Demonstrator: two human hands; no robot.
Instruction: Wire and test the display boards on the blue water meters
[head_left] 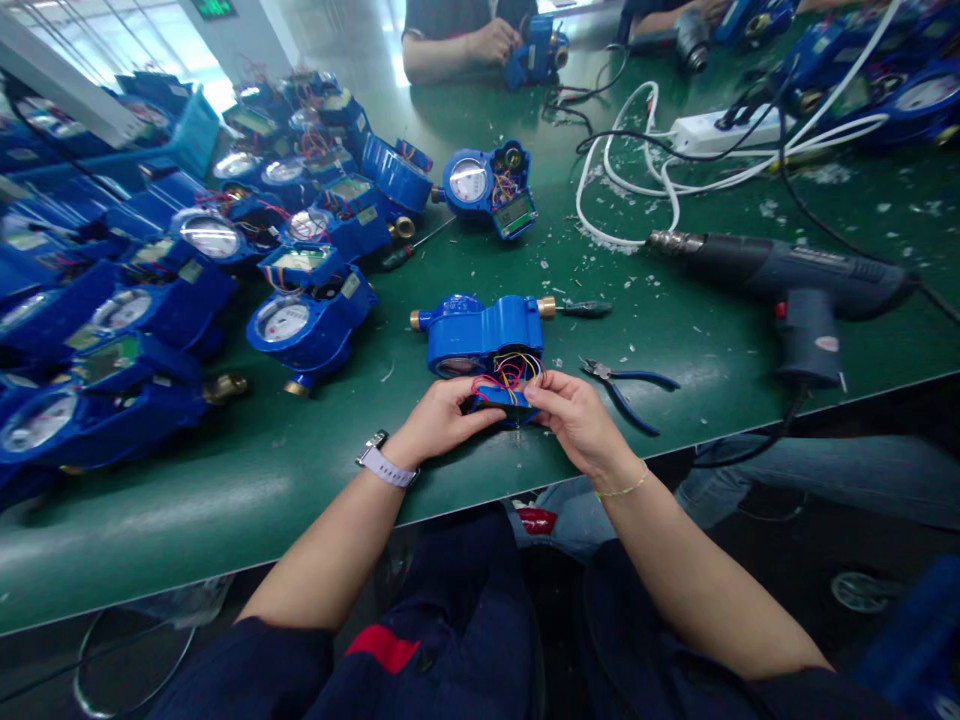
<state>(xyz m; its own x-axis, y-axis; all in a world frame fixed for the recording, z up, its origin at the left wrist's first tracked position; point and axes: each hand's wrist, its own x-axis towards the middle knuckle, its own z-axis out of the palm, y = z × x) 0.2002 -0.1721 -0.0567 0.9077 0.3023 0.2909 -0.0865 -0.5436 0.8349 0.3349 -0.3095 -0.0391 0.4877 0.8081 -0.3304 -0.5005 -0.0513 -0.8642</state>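
A blue water meter with brass ends lies on the green table near its front edge. A bundle of coloured wires spills from its near side to a small blue cover piece. My left hand grips the left end of that cover piece, fingers closed. My right hand pinches the wires and the cover's right end, fingers closed. Both hands sit just in front of the meter.
Blue-handled pliers lie right of my hands; a screwdriver is beside the meter. A heat gun lies at right with cables and a power strip behind. Several blue meters crowd the left. Another person's hands work across the table.
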